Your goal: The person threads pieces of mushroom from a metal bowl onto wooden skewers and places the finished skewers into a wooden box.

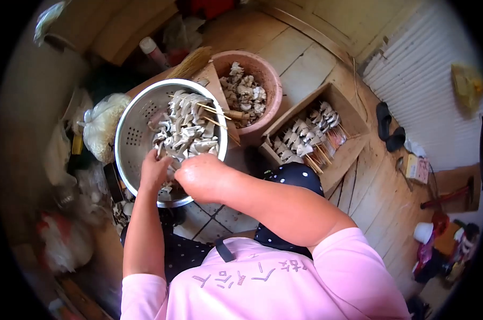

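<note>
A metal colander [128, 114] with holes in its wall stands before me, holding grey-white pieces that look like oyster mushrooms [180, 132]. At its far right, filled wooden skewers [191, 105] lie with their bare ends over the rim. My left hand [155, 169] is inside the near part, its fingers bent closed by the loose pieces. Close beside it, my right hand [203, 176] is closed in a fist, turned toward the left one. Whatever either hand grips is hidden by the fingers.
Behind the colander, a pink tub [273, 80] holds more mushroom clumps. On the right, a cardboard box [353, 114] contains several filled skewers. A straw brush [191, 63] lies near the tub. Plastic bags [104, 125] crowd the left. Dark slippers [384, 121] lie by the right wall.
</note>
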`<action>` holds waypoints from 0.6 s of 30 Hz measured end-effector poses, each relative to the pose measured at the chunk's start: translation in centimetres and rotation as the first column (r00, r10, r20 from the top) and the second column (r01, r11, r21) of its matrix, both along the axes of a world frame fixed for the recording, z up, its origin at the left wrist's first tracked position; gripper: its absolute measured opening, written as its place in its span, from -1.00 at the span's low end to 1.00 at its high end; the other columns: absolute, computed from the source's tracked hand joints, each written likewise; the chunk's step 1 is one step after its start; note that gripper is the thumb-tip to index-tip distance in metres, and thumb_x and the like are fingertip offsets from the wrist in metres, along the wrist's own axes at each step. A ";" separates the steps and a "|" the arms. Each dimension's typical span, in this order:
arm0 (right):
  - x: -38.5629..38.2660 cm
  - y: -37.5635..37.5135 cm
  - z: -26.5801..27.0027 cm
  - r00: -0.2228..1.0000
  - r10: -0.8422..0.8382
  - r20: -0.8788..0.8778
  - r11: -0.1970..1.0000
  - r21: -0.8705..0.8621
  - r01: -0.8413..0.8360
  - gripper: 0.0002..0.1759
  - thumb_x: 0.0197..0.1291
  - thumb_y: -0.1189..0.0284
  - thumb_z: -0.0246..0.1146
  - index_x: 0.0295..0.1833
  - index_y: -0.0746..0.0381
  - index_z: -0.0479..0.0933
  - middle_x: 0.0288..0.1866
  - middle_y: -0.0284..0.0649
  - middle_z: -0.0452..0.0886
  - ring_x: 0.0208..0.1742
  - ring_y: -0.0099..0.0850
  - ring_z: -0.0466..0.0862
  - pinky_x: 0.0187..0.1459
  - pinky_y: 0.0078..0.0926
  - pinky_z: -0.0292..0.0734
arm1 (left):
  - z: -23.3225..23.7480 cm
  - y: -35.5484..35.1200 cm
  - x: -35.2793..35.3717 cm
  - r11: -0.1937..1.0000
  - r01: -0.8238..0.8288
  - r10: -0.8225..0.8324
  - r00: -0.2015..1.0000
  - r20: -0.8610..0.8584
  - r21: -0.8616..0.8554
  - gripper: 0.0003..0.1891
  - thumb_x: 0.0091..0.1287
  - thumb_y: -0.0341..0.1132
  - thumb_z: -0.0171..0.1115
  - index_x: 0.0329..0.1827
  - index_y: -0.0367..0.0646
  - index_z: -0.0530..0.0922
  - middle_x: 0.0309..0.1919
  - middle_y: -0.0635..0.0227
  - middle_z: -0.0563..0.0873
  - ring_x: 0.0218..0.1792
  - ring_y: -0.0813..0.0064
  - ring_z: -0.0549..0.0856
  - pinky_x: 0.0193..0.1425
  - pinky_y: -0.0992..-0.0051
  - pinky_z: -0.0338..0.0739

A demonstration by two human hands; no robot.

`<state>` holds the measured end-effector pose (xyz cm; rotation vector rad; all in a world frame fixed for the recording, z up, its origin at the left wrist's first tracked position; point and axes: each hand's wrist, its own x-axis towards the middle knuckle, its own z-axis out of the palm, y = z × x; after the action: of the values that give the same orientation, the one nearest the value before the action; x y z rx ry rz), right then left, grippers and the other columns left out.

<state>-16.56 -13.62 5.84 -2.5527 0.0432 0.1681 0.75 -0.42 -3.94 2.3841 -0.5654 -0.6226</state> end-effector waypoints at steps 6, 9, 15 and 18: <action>-0.4 0.6 0.3 0.998 0.055 -0.018 0.998 -0.022 -0.055 -0.82 -0.04 0.49 0.26 -0.29 0.20 0.71 -0.25 -0.10 0.73 -0.16 -0.18 0.74 -0.13 -0.25 0.63 | 1.0 1.7 -3.5 0.998 0.041 -0.043 0.998 -0.044 -0.045 -0.69 0.19 -0.30 0.33 -0.07 -0.30 0.57 -0.37 0.30 0.67 -0.39 0.48 0.64 -0.28 0.46 0.53; -0.4 0.8 0.2 0.999 0.036 -0.028 0.999 -0.014 -0.036 -0.83 -0.05 0.47 0.28 -0.28 0.21 0.71 -0.21 -0.12 0.74 -0.13 -0.21 0.74 -0.11 -0.27 0.64 | 1.8 2.2 -5.0 0.970 0.230 -0.211 0.959 0.188 -0.081 -0.64 0.22 -0.32 0.35 0.05 -0.25 0.59 -0.16 0.25 0.73 -0.17 0.48 0.68 -0.05 0.50 0.53; -0.4 1.0 0.3 1.000 0.026 0.008 1.000 -0.017 -0.025 -0.83 -0.03 0.43 0.30 -0.28 0.16 0.72 -0.19 -0.20 0.74 -0.11 -0.26 0.73 -0.11 -0.29 0.64 | 3.3 2.3 -7.0 0.958 0.188 -0.190 0.982 0.011 -0.217 -0.69 0.23 -0.35 0.34 0.00 -0.29 0.61 -0.12 0.27 0.74 -0.08 0.51 0.67 0.04 0.51 0.51; -1.0 0.8 1.5 0.999 0.030 0.027 0.999 -0.013 -0.029 -0.82 -0.04 0.42 0.30 -0.27 0.16 0.72 -0.19 -0.17 0.74 -0.12 -0.24 0.73 -0.11 -0.27 0.63 | 3.9 2.3 -6.8 0.952 0.186 -0.199 0.979 -0.033 -0.243 -0.71 0.23 -0.42 0.33 0.00 -0.31 0.61 -0.12 0.32 0.74 -0.06 0.53 0.66 0.05 0.51 0.51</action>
<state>-17.52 -12.78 7.38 -2.5689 -0.0034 0.1454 -6.05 1.89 -0.01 2.0954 -0.8080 -0.6644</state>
